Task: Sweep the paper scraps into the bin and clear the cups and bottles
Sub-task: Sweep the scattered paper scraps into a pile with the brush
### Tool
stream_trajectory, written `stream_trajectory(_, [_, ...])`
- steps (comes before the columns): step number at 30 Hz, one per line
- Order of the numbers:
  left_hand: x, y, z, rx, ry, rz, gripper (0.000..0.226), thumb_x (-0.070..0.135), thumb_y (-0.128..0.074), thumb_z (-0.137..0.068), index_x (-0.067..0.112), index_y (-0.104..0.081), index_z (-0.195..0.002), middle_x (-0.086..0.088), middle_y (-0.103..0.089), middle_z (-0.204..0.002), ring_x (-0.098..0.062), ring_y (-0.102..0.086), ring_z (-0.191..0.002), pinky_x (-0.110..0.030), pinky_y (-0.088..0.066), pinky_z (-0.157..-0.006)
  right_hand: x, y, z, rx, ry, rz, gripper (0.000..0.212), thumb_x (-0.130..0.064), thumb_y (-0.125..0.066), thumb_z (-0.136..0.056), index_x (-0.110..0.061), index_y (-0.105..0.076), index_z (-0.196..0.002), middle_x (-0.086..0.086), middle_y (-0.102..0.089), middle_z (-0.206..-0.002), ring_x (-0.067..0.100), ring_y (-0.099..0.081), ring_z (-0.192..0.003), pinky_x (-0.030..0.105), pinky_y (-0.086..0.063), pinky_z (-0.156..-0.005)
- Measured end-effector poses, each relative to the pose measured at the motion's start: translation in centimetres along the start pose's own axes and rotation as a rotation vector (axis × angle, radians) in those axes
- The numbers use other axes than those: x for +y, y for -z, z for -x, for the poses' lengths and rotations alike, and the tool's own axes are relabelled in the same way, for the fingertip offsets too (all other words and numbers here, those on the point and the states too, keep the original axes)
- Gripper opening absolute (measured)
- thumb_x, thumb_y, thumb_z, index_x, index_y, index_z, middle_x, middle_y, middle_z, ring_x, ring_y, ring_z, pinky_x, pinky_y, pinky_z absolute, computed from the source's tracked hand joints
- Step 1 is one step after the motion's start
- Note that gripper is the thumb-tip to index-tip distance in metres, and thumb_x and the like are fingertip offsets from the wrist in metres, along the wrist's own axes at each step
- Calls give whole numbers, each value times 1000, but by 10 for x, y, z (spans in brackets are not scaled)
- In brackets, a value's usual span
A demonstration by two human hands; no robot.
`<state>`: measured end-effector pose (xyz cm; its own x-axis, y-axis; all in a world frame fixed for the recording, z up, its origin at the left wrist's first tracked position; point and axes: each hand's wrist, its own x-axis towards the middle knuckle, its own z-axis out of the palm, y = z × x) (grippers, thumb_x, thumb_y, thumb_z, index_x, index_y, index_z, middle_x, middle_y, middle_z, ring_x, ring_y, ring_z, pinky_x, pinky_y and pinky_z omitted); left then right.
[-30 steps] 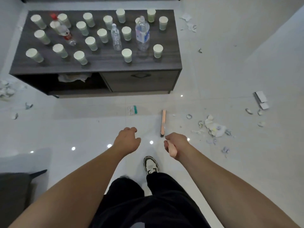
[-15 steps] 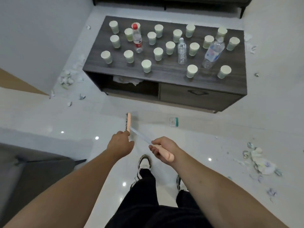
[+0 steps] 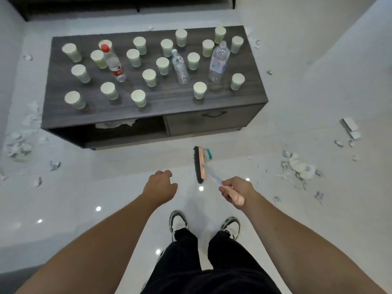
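Here the right hand [image 3: 236, 190] grips the broom [image 3: 200, 164] handle.

We get one wide-angle view, worn on the head, facing forward and steeply down. The left hand [image 3: 160, 185] and the right hand [image 3: 237, 192] gripping a brush [image 3: 201, 164] sit close at mid-frame, shoes [image 3: 178, 223] below; the coffee table [image 3: 169, 105] lies farther off, upper centre.

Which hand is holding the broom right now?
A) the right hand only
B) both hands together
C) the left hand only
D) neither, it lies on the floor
A: the right hand grips the handle of the broom, while the left hand holds nothing.
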<state>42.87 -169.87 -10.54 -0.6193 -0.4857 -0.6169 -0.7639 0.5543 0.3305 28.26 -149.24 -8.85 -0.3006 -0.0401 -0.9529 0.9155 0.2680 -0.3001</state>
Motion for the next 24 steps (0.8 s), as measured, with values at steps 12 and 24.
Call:
stream_trajectory(12, [156,-22,-37,-110,-400,-274,51,33,-52,-91,16,-46,-139,-9,-48,-137,-28,-49,-119,-35,-44,-93,18,123,13,382,166,-356,17,8,-53,-81,-2,-51,-68,11,-53,-58,19,-46,-34,23,-39,-41])
stream_trajectory(24, [310,-83,-51,-186,-605,-379,51,39,-55,-90,18,-49,-136,-8,-50,-135,-27,-48,-121,-37,-43,-97,-17,217,9,17,23,-432,22,1,-57,-90,12,-56,-109,21,-58,-86,16,-47,-51,19,-38,-38])
